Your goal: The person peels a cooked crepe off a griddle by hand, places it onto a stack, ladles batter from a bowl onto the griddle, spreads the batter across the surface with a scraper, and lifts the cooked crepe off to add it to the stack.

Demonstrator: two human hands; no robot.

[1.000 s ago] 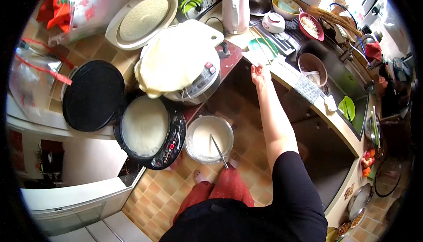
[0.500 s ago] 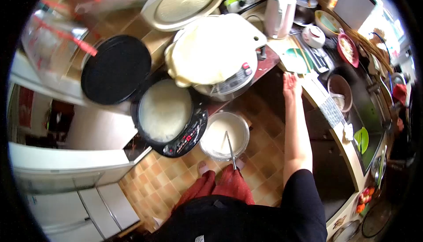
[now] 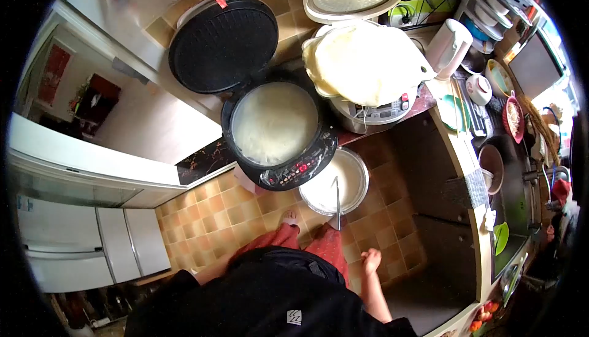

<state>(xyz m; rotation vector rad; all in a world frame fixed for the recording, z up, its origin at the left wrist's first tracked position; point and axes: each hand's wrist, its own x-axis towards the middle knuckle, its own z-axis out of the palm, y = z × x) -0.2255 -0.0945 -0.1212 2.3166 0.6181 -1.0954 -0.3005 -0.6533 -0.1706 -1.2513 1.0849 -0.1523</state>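
Note:
My right hand is lowered beside my legs, over the tiled floor, its fingers curled; whether anything is in them is too small to tell. My left hand is hidden; only a bit of that forearm shows beside my black top. In front of me an open round griddle holds a pale layer of batter, its black lid raised behind it. A bowl of white batter with a long-handled utensil in it sits below the griddle's right side. Thin pale pancakes lie on a board over a cooker.
On the right counter are a green plate with chopsticks, a pale kettle, a pink basket and a sink with a brown basin. A dark cabinet stands under it. A white doorway lies left.
My right hand has drawn back from the counter's edge by the green plate and dropped to my side. The view has turned left, towards the griddle.

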